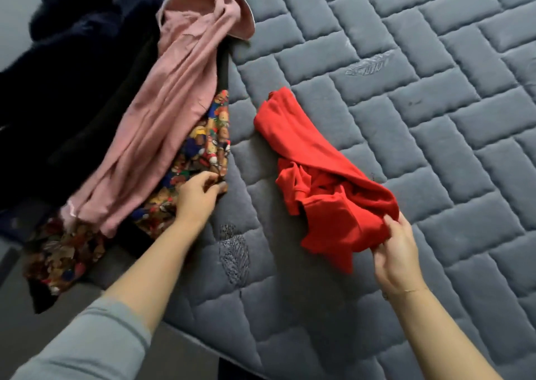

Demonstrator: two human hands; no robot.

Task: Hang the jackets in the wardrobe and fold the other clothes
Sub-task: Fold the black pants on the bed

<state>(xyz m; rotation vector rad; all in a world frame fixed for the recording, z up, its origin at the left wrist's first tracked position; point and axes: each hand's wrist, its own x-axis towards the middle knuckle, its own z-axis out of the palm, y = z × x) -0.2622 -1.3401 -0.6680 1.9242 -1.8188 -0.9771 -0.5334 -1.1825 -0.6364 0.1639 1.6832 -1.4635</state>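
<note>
Lying on the grey quilted mattress (406, 60), crumpled and not yet folded: one red garment (319, 176).
- Position: apart from the clothes pile, to its right, with bare mattress between.
- Long axis: diagonal, from far-left down to near-right; the near-right end sits at the right hand (397, 252).
- Right hand: fingers (391, 223) curled round the near lower edge of the red cloth, pinching it. It is the nearer hand to this item; the garment stretches away from those fingers, up and to the left.
- Left hand (197, 197): well apart from the red garment, at the pile's near edge; fingers bent, pinching the hem of a patterned garment (203, 147).

Pile, left side of the mattress: pink hooded top (174, 89) draped lengthwise over the patterned garment; dark clothes (72, 75) beneath and behind.

Judgement: spreading the red piece flat would need its far end drawn out along that diagonal, a reach across for the left hand.
</note>
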